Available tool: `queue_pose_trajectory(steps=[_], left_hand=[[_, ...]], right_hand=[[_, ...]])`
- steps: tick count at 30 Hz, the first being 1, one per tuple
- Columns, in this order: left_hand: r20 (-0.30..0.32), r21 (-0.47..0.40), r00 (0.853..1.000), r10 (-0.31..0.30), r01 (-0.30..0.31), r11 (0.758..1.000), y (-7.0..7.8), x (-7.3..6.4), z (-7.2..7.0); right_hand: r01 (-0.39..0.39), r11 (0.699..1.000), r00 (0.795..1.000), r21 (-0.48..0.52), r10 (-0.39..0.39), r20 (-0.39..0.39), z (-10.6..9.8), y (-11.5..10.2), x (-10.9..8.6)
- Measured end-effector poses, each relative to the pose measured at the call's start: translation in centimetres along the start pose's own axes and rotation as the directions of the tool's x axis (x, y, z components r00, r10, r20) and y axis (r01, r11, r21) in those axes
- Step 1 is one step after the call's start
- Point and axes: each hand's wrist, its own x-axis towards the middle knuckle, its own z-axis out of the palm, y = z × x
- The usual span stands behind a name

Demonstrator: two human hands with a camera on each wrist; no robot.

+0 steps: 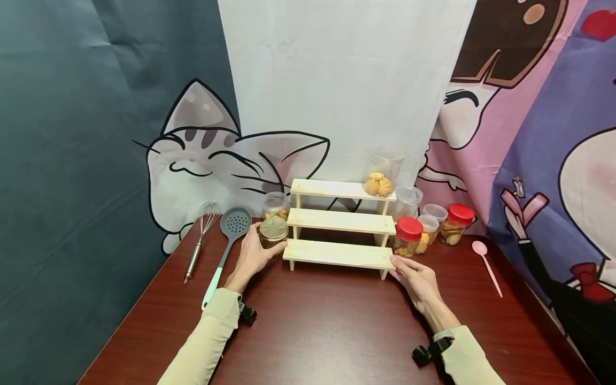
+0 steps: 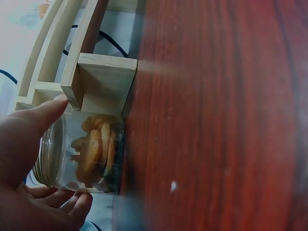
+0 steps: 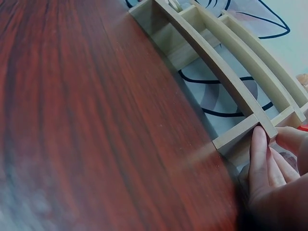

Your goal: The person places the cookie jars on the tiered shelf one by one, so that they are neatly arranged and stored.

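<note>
A three-tier wooden rack (image 1: 340, 253) stands on the table. At its left end my left hand (image 1: 255, 251) is curled round a gold-lidded jar (image 1: 274, 228). In the left wrist view, cookies (image 2: 94, 149) show through the clear wall of that jar, and the thumb tip lies at the rack's corner. My right hand (image 1: 417, 279) pinches the right end of the lowest tier; its thumb and forefinger sit on either side of the board (image 3: 231, 91) in the right wrist view. On the top tier stands a clear jar (image 1: 386, 166) of cookies, at the right.
Right of the rack are red-lidded jars (image 1: 409, 229) and several clear-lidded ones, with a pink spoon (image 1: 487, 267) beyond. A whisk (image 1: 197, 251) and a skimmer (image 1: 225, 254) lie left. Another clear jar (image 1: 276, 202) stands behind the gold-lidded one. A printed curtain (image 1: 346, 80) hangs behind.
</note>
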Motion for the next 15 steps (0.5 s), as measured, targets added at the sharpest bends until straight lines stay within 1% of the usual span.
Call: queue_pose_trajectory(steps=[3,7,15], left_hand=[[-0.007,0.012,1.0,0.007,-0.007,1.0,-0.01,0.02,-0.05],[-0.019,0.004,1.0,0.015,-0.015,1.0,-0.01,-0.02,-0.14],[-0.025,0.001,1.0,-0.003,0.003,1.0,0.03,-0.07,-0.11]], right_hand=[[-0.007,1.0,1.0,0.0,0.007,-0.009,0.01,0.05,0.07],[-0.012,1.0,1.0,0.003,0.012,-0.013,-0.03,0.15,0.14],[0.012,1.0,1.0,-0.003,-0.012,0.007,-0.14,0.18,0.15]])
